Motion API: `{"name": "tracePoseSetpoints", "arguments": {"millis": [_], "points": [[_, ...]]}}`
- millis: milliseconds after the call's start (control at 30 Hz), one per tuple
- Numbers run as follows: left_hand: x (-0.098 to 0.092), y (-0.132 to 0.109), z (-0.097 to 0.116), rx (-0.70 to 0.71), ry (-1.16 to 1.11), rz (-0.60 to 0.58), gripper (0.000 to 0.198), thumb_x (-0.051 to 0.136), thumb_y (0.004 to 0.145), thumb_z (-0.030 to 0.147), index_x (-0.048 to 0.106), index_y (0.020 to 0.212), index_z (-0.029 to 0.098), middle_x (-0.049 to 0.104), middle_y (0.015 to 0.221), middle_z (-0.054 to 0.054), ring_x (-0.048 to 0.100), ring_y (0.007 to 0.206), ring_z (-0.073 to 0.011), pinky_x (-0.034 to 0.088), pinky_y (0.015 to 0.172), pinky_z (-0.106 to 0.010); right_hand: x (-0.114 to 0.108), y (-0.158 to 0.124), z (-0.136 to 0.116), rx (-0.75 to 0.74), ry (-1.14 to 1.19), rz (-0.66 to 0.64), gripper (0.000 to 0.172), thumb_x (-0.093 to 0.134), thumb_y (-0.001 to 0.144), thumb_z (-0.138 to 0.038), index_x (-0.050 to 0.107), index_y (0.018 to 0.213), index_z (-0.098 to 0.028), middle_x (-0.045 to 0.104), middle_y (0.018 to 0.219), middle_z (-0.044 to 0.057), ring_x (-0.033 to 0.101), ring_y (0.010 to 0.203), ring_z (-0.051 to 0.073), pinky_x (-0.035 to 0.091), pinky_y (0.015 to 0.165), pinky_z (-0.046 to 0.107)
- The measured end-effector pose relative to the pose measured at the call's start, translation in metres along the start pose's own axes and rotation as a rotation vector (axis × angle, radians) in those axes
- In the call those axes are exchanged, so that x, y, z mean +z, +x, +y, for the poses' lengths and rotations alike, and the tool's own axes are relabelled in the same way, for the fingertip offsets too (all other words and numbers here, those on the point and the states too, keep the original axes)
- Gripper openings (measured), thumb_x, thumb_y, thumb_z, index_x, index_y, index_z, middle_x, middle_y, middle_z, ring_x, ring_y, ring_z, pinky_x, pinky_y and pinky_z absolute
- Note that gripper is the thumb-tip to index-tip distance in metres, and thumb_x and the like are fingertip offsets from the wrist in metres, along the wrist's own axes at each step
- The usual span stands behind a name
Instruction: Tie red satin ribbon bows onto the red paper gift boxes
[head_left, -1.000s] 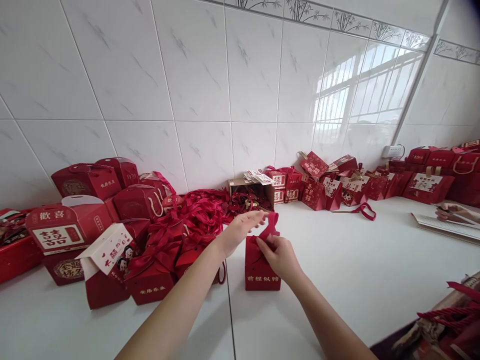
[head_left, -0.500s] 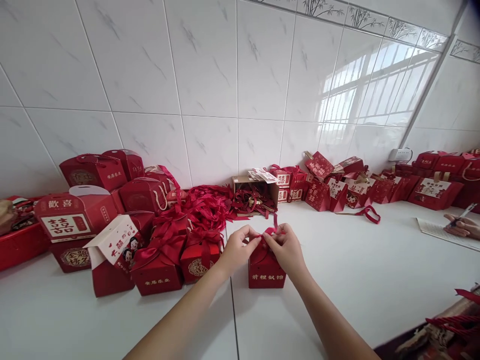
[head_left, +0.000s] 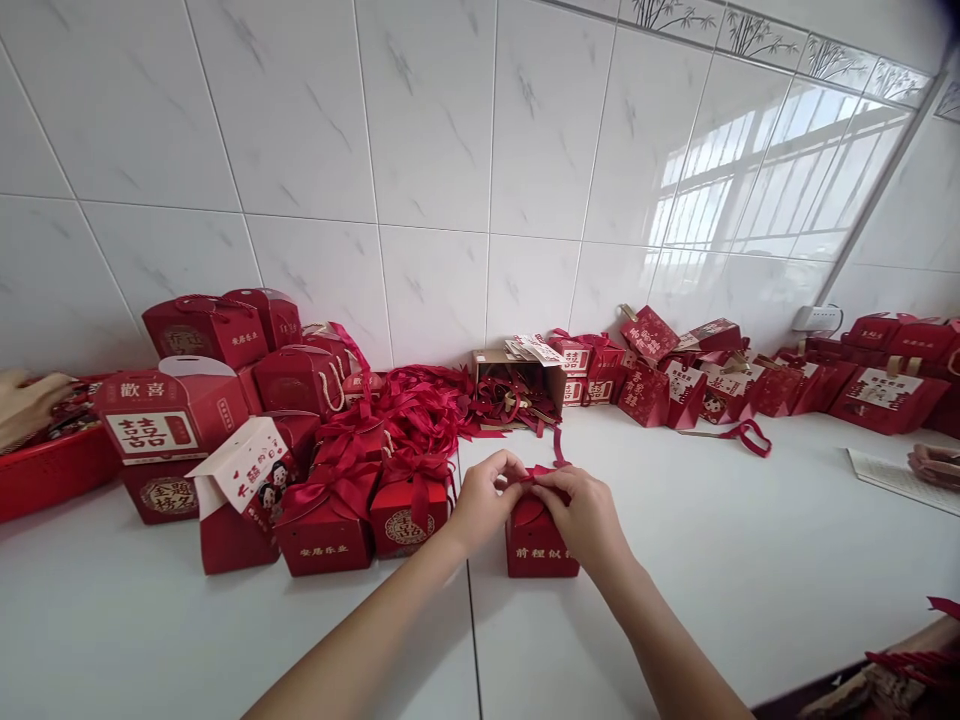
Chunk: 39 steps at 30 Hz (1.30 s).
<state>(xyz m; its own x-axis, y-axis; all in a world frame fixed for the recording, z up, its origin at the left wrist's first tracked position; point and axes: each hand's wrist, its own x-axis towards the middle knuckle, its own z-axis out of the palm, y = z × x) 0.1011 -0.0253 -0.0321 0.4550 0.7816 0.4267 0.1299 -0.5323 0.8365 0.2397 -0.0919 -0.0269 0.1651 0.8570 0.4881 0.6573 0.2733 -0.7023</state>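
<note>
A small red gift box with gold lettering stands upright on the white table in front of me. Over its top runs a red ribbon, whose loose end trails toward the back. My left hand pinches the ribbon at the box's top left. From the right, my right hand pinches it too, thumb and forefinger close to the left fingertips. The knot or loop between them is mostly hidden by my fingers. Just left of my left hand sits another red box with a ribbon bow.
Stacked red boxes fill the left side, beside a ribbon pile and an open carton of ribbons. More boxes line the wall. At right, another person's hand rests by a notebook; another hand reaches over a red tray.
My right hand has shifted over the box front, covering part of its lettering, and the ribbon is drawn lower between my fingers. The view has turned slightly left.
</note>
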Motion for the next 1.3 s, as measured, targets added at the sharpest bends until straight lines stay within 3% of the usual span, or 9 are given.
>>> {"name": "tracePoseSetpoints", "arguments": {"millis": [200, 333, 433, 567, 800, 967, 1167, 1233, 1300], "points": [[-0.003, 0.001, 0.005, 0.016, 0.026, -0.036, 0.009, 0.052, 0.077, 0.017, 0.056, 0.084, 0.021, 0.063, 0.084, -0.001, 0.060, 0.082, -0.0157, 0.046, 0.068, -0.025, 0.007, 0.000, 0.004, -0.041, -0.094, 0.006, 0.025, 0.044, 0.087, -0.024, 0.066, 0.076, -0.018, 0.054, 0.098, 0.012, 0.056, 0.086, 0.024, 0.044, 0.082, 0.040], [-0.003, -0.001, 0.008, 0.018, 0.017, -0.046, 0.024, 0.050, 0.078, 0.013, 0.054, 0.098, 0.023, 0.065, 0.084, -0.001, 0.061, 0.084, -0.0160, 0.047, 0.072, -0.027, 0.004, 0.003, 0.002, 0.056, -0.141, -0.116, 0.026, 0.043, 0.088, -0.025, 0.066, 0.075, -0.021, 0.058, 0.109, 0.010, 0.049, 0.106, 0.030, 0.035, 0.090, 0.048], [-0.002, -0.001, 0.008, 0.019, -0.003, -0.058, 0.027, 0.049, 0.078, 0.013, 0.051, 0.102, 0.024, 0.064, 0.084, 0.000, 0.062, 0.083, -0.0152, 0.048, 0.072, -0.026, -0.001, 0.007, 0.002, 0.155, -0.027, -0.187, 0.029, 0.045, 0.086, -0.026, 0.065, 0.066, -0.022, 0.057, 0.122, 0.005, 0.041, 0.120, 0.030, 0.028, 0.096, 0.050], [0.000, 0.001, 0.004, -0.002, -0.034, -0.064, 0.020, 0.050, 0.081, 0.018, 0.047, 0.101, 0.023, 0.064, 0.084, 0.000, 0.063, 0.079, -0.0145, 0.049, 0.071, -0.026, -0.003, 0.013, 0.006, 0.257, 0.177, -0.205, 0.030, 0.051, 0.081, -0.035, 0.066, 0.059, -0.020, 0.058, 0.125, 0.006, 0.048, 0.115, 0.028, 0.036, 0.090, 0.040], [0.000, 0.006, 0.001, -0.068, -0.003, 0.007, 0.021, 0.046, 0.087, 0.039, 0.052, 0.086, 0.019, 0.060, 0.094, -0.006, 0.058, 0.092, -0.0194, 0.047, 0.080, -0.031, 0.008, 0.019, 0.012, 0.321, 0.233, -0.098, 0.042, 0.045, 0.083, -0.050, 0.067, 0.068, -0.017, 0.058, 0.125, 0.009, 0.056, 0.106, 0.025, 0.043, 0.081, 0.033], [-0.004, 0.008, 0.004, -0.084, 0.049, -0.046, 0.024, 0.050, 0.084, 0.038, 0.058, 0.072, 0.018, 0.059, 0.107, -0.009, 0.055, 0.105, -0.0227, 0.044, 0.090, -0.034, 0.017, 0.017, 0.003, 0.312, 0.226, -0.028, 0.048, 0.042, 0.083, -0.058, 0.068, 0.072, -0.019, 0.060, 0.121, 0.009, 0.054, 0.108, 0.027, 0.043, 0.080, 0.034], [-0.021, 0.011, 0.011, -0.095, 0.087, -0.235, 0.022, 0.054, 0.081, 0.038, 0.062, 0.074, 0.018, 0.063, 0.109, -0.006, 0.058, 0.103, -0.0209, 0.045, 0.089, -0.031, 0.002, 0.007, -0.002, 0.272, 0.043, 0.003, 0.045, 0.031, 0.090, -0.049, 0.066, 0.078, -0.023, 0.068, 0.092, 0.005, 0.057, 0.099, 0.026, 0.036, 0.092, 0.044], [-0.025, 0.011, 0.014, -0.098, 0.097, -0.299, 0.023, 0.053, 0.082, 0.039, 0.065, 0.079, 0.019, 0.063, 0.110, -0.005, 0.058, 0.102, -0.0199, 0.045, 0.091, -0.030, -0.005, 0.007, 0.005, 0.195, 0.028, 0.000, 0.033, 0.035, 0.089, -0.040, 0.063, 0.089, -0.023, 0.065, 0.103, 0.005, 0.054, 0.107, 0.025, 0.033, 0.097, 0.046], [-0.029, 0.010, 0.017, -0.103, 0.114, -0.342, 0.024, 0.052, 0.082, 0.040, 0.066, 0.083, 0.020, 0.061, 0.115, -0.005, 0.058, 0.103, -0.0196, 0.044, 0.092, -0.029, -0.010, 0.006, 0.012, 0.139, 0.102, -0.085, 0.026, 0.039, 0.086, -0.031, 0.058, 0.102, -0.022, 0.062, 0.114, 0.007, 0.054, 0.108, 0.023, 0.040, 0.092, 0.042]]}}
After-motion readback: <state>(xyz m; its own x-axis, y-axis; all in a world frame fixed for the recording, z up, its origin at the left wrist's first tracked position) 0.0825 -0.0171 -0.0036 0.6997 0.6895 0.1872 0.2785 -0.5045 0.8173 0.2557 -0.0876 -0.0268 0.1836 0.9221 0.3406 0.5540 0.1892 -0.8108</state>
